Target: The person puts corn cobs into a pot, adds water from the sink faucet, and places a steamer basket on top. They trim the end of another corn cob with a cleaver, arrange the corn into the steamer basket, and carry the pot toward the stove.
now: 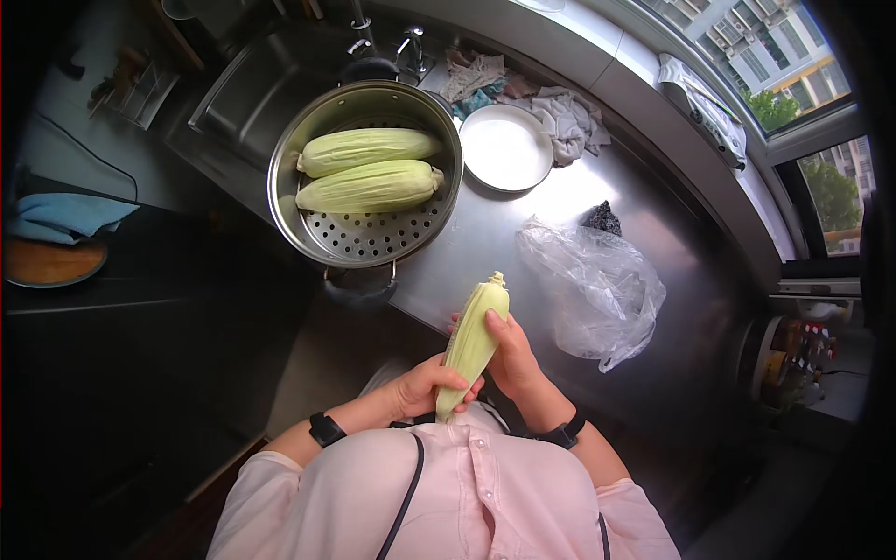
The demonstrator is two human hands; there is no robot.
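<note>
An ear of corn [472,343] in pale green husk is held close to my body, its stalk end pointing away from me. My left hand [427,386] wraps round the lower part, thumb across the husk. Higher up, my right hand [509,343] grips the side with its thumb on top. A strip of kernels seems to show along the left edge of the ear. Two more husked ears, a far one [369,149] and a near one [371,188], lie side by side in a steel steamer pot [285,224] with a perforated bottom.
Right of the pot stand a white plate [507,147] and crumpled cloths [569,121]. A clear plastic bag [602,289] and a dark scouring pad [602,218] lie on the steel counter [485,238]. The sink [247,89] and faucet [360,33] are behind the pot.
</note>
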